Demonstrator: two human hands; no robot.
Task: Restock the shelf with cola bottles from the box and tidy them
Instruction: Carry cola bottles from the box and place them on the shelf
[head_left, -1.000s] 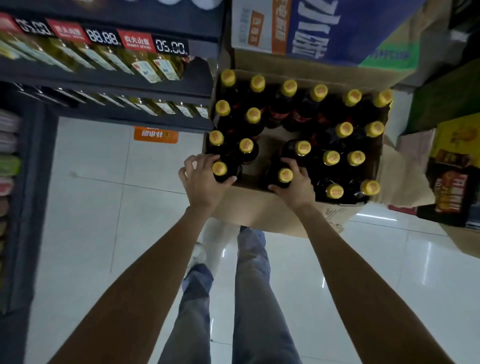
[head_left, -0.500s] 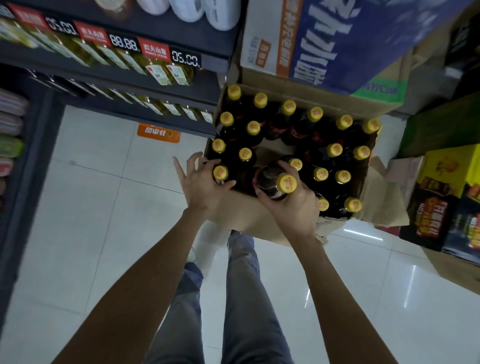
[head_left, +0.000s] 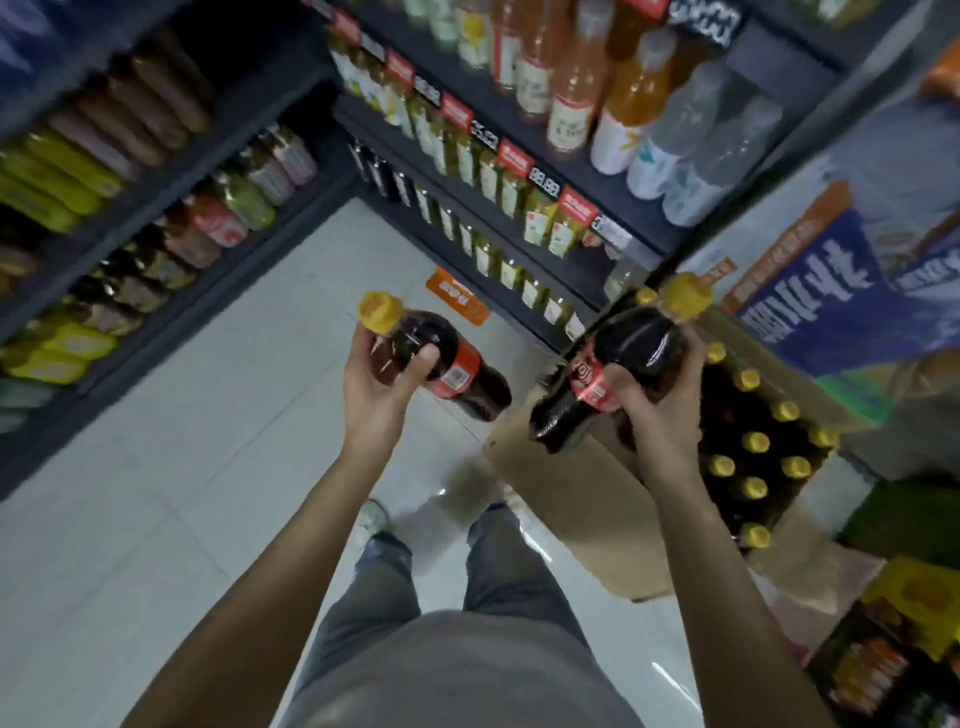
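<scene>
Gripping one cola bottle each, both hands were now clear of the box, where half a second before only the right one had lifted its bottle and the left was still reaching among the caps. The left hand (head_left: 376, 382) had its fingers and thumb curled round the shoulder of the left bottle (head_left: 441, 364), just under the yellow cap (head_left: 378, 310); the body with the red label pointed away from the palm, toward the right and down, so the bottle lay tilted and not upright. The right hand (head_left: 657, 402) wrapped the right bottle (head_left: 618, 358) near its label, the cap above the fingers and the base hanging down past the thumb, toward the other hand.

Behind and below the right wrist stood the cardboard box (head_left: 582, 499), open, with many yellow-capped bottles left inside in rows. Beyond the fingertips the view had turned toward the dark shelves (head_left: 519, 249), where rows of drinks stood behind red price tags. I could not tell which shelf place was for the cola, because the picture was blurred by motion.

In my judgement the picking step was finished for this pair, and carrying to the shelf was the step in hand. Much of the restocking was still left.
</scene>
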